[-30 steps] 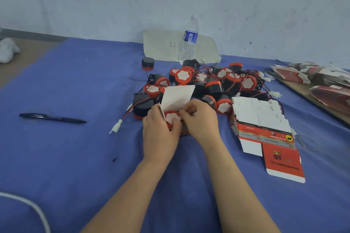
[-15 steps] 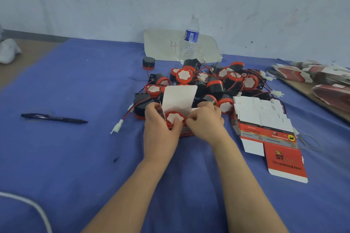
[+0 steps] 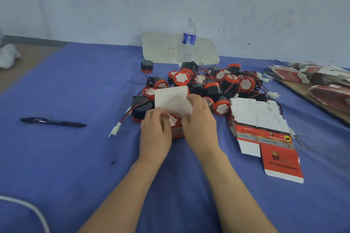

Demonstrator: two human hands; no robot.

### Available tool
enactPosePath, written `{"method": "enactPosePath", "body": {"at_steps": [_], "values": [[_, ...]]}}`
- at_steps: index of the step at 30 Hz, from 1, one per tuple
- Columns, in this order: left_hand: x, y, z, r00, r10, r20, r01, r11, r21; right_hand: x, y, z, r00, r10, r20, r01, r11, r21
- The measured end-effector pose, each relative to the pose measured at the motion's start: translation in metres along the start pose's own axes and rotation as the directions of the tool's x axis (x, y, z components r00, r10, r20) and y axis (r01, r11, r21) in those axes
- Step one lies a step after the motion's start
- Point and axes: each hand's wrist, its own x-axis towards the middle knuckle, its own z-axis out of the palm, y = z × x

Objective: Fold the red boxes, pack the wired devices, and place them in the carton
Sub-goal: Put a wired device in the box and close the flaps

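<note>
As seen from the front edge of the blue-clothed table (image 3: pixel 75 166) backward: white cable (image 3: pixel 28 208) at the front left corner.

Mid-table, left hand (image 3: pixel 156 132) and right hand (image 3: pixel 198 128) close together on one red box (image 3: pixel 177 133), standing on the cloth with its top open. Left fingers curled round the box's left side. Right fingers curled over its raised white flap (image 3: pixel 170 98), pinching it; motion-blurred. Inside the box, one wired device (image 3: pixel 173 119), red rim and white face upward.

Left of the hands, well apart, black pen (image 3: pixel 53 122) lying flat. Just beside the left hand, white connector (image 3: pixel 115 130) on red-and-black wire.

Right of the hands, stack of flat red box blanks (image 3: pixel 265 130), fanned. Rubber band (image 3: pixel 305 141) just past its right side.

Just behind the hands, pile of wired devices (image 3: pixel 217 85): black bodies, red rims, tangled wires. One lone device (image 3: pixel 146 66) apart toward the back left.

Near the right edge, board (image 3: pixel 306 92) bearing more flat boxes (image 3: pixel 325 75).

At the back edge, water bottle (image 3: pixel 187 43) upright before a paper sheet (image 3: pixel 161 49) marked 4.
</note>
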Motion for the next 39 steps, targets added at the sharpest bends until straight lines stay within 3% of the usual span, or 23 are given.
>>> {"method": "enactPosePath", "body": {"at_steps": [2, 5, 10, 12, 14, 17, 19, 21, 28, 33, 39], "values": [[0.002, -0.001, -0.001, 1.000, -0.020, -0.018, 0.020, 1.000, 0.002, -0.002, 0.000, 0.005, 1.000, -0.008, -0.005, 0.008, 1.000, 0.020], [0.002, 0.002, -0.003, 0.993, -0.083, -0.081, 0.077, 0.994, -0.077, -0.004, 0.002, 0.013, 0.997, -0.070, 0.026, 0.073, 0.990, -0.117], [0.004, 0.004, -0.008, 0.996, -0.059, -0.062, 0.045, 0.977, -0.211, 0.001, 0.017, 0.013, 0.999, 0.044, 0.020, -0.047, 0.975, 0.215], [0.007, 0.002, -0.012, 0.999, -0.030, -0.015, 0.027, 0.988, -0.153, -0.001, 0.016, 0.013, 0.995, 0.096, 0.029, -0.100, 0.941, 0.324], [0.009, 0.000, -0.014, 1.000, -0.006, 0.013, 0.008, 0.995, -0.103, -0.001, 0.014, 0.010, 0.999, 0.020, 0.050, -0.037, 0.929, 0.368], [0.009, 0.000, -0.017, 1.000, 0.013, 0.028, -0.011, 0.996, -0.086, 0.003, 0.020, -0.002, 0.944, -0.157, 0.291, 0.082, 0.964, 0.253], [0.009, -0.001, -0.020, 0.998, 0.015, 0.061, -0.008, 0.995, -0.102, 0.003, 0.023, -0.013, 0.828, -0.125, 0.547, -0.045, 0.957, 0.286], [0.009, -0.003, -0.022, 0.995, 0.002, 0.095, 0.011, 0.990, -0.138, 0.003, 0.027, -0.018, 0.752, -0.108, 0.651, -0.167, 0.924, 0.346], [0.015, -0.004, -0.031, 0.952, -0.129, 0.279, 0.233, 0.895, -0.380, 0.003, 0.034, -0.018, 0.855, -0.076, 0.514, -0.171, 0.893, 0.417], [0.008, -0.009, -0.028, 0.929, 0.140, 0.343, -0.126, 0.990, -0.064, 0.003, 0.039, -0.014, 0.892, -0.035, 0.451, -0.198, 0.866, 0.460], [0.009, -0.013, -0.026, 0.938, 0.213, 0.272, -0.250, 0.962, 0.111, 0.004, 0.041, -0.017, 0.892, -0.030, 0.451, -0.217, 0.846, 0.486]]}}
